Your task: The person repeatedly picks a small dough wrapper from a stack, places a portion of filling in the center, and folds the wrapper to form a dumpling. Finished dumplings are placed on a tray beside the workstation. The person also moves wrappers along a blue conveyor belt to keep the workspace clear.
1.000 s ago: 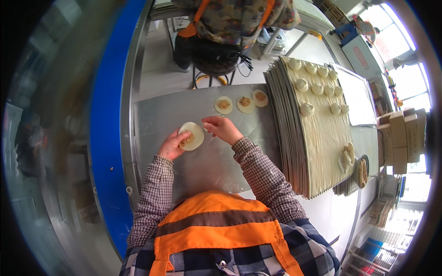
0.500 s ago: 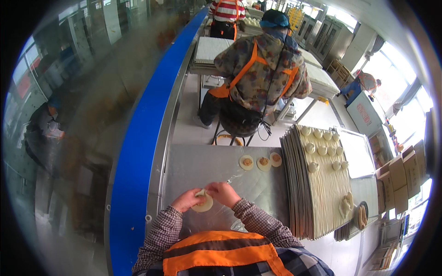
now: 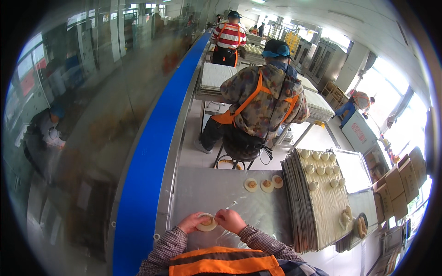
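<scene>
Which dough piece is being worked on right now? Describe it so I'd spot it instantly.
Start at the steel table beside the blue rail. At its near edge, the left hand and right hand pinch one round dough wrapper; the other three filled rounds lie untouched farther away.

A food factory's production line: a steel table (image 3: pixel 216 188) runs beside a long blue conveyor rail (image 3: pixel 152 152), with stacked trays (image 3: pixel 317 207) of dough pieces at three o'clock, aproned workers (image 3: pixel 262 101) seated at twelve, and baking racks (image 3: pixel 322 60) beyond.
</scene>
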`<state>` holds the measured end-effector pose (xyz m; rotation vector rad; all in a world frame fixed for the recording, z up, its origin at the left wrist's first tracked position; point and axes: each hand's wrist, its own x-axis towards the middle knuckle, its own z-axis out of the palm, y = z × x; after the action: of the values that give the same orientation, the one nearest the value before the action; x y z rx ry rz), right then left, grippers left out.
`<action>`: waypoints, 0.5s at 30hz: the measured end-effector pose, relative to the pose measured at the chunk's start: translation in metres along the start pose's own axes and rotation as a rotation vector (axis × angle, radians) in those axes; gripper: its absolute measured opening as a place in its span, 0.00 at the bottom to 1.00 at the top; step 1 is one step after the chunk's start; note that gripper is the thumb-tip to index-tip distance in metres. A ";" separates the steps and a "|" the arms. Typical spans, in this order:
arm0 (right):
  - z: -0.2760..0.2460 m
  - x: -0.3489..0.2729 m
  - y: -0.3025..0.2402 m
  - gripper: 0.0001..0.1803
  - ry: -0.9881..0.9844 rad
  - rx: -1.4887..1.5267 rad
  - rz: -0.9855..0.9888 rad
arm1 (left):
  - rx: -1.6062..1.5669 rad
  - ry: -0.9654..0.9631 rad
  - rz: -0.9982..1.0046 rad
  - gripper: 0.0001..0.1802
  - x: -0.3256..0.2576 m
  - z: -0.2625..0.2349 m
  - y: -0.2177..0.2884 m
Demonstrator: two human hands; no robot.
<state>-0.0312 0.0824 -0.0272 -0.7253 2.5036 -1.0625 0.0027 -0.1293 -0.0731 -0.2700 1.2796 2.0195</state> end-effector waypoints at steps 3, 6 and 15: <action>0.012 0.000 -0.005 0.09 0.035 0.594 0.164 | 0.182 0.023 0.095 0.24 -0.007 -0.001 -0.001; 0.021 -0.001 -0.011 0.11 0.004 0.121 0.042 | 0.402 -0.038 0.096 0.24 -0.015 -0.003 0.007; 0.049 -0.011 -0.034 0.11 0.156 0.063 0.000 | 0.427 -0.083 -0.011 0.25 -0.037 -0.021 0.018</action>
<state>0.0117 0.0403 -0.0343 -0.6480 2.5851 -1.2362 0.0131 -0.1683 -0.0515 0.0094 1.6081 1.6764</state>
